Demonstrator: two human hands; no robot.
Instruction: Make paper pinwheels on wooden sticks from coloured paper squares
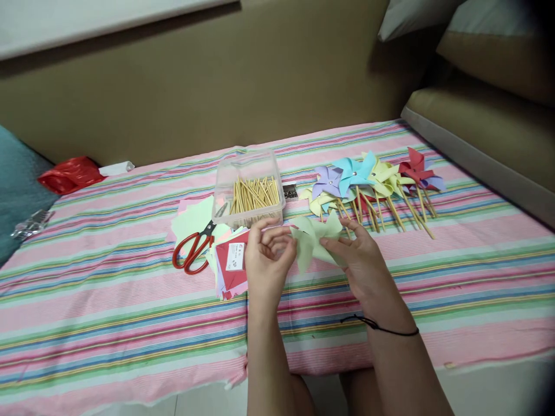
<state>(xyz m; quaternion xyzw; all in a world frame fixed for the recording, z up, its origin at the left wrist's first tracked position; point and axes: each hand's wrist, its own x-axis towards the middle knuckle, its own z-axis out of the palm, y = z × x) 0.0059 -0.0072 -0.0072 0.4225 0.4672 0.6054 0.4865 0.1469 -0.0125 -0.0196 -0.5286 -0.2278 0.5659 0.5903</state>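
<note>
Between my two hands is a pale green paper pinwheel, its blades curled toward the middle. My left hand pinches its left edge with thumb and fingers. On the other side my right hand grips the right blade, thumb in front and fingers partly behind the paper. No stick shows on this pinwheel. Just beyond my hands stands a clear plastic box full of wooden sticks. Red-handled scissors lie left of it, across coloured paper sheets with a small white label card on top.
Several finished pinwheels on sticks lie in a pile at the right. A small packet of dark bits sits beside the box. A red plastic bag and a clear packet are far left. A striped cloth covers the surface.
</note>
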